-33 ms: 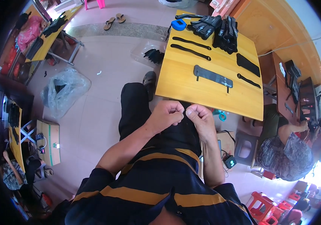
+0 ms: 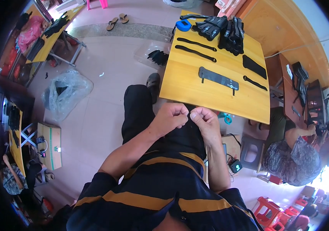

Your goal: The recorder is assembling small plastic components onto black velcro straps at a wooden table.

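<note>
My left hand (image 2: 171, 118) and my right hand (image 2: 207, 122) are close together above my lap, just short of the near edge of the yellow table (image 2: 195, 94). Both have thumb and fingers pinched together. Anything between the fingertips is too small or too dark against my trousers to make out. Nearest on the table lies a dark grey padded strip (image 2: 219, 79) with pale marks and two short black tabs. Beyond it are two long black straps (image 2: 195, 53). A black flat pad (image 2: 254, 66) and a shorter looped strap (image 2: 255, 82) lie to the right.
Bundled black straps (image 2: 231, 36) and a blue rounded device (image 2: 183, 25) stand at the table's far end. Left of the table is a clear plastic bin (image 2: 143, 54); a plastic bag (image 2: 66, 96) lies on the floor. A person (image 2: 293, 158) sits at right near a grey stool (image 2: 251, 153).
</note>
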`<state>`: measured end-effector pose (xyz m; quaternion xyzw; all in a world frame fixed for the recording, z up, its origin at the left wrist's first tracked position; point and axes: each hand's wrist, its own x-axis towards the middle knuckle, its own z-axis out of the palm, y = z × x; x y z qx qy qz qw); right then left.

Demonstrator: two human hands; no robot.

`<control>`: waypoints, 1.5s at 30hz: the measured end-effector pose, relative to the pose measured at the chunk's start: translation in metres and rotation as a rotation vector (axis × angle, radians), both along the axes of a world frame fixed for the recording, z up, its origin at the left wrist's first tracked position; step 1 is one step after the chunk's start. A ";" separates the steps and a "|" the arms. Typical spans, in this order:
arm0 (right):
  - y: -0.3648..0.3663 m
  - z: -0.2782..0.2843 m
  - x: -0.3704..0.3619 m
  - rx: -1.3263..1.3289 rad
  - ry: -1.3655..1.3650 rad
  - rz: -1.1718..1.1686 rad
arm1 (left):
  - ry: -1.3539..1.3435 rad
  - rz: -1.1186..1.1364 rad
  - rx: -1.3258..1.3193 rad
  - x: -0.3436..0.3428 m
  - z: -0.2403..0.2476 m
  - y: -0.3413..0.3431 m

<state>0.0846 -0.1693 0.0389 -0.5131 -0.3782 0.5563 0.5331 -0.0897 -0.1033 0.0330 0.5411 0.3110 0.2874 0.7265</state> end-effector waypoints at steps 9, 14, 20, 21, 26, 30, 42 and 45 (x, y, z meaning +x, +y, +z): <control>-0.006 0.019 -0.016 0.430 -0.932 -0.141 | -0.074 0.127 -0.092 0.004 -0.026 -0.003; -0.008 0.024 -0.019 0.409 -0.945 -0.146 | -0.062 0.152 -0.025 0.005 -0.024 -0.004; -0.006 0.019 -0.019 0.355 -0.807 -0.164 | 0.063 0.210 0.270 0.005 -0.020 -0.006; -0.006 0.020 -0.020 0.330 -0.785 -0.164 | 0.094 0.235 0.342 0.005 -0.016 -0.007; -0.007 0.017 -0.023 0.346 -0.768 -0.167 | 0.119 0.254 0.395 0.002 -0.010 -0.011; -0.008 0.015 -0.026 0.451 -0.898 -0.185 | 0.138 0.277 0.414 0.001 -0.008 -0.011; -0.009 0.004 -0.016 0.310 -0.641 -0.096 | 0.179 0.315 0.599 0.002 0.006 -0.017; -0.008 0.005 -0.018 0.326 -0.690 -0.113 | 0.205 0.330 0.635 0.002 0.002 -0.017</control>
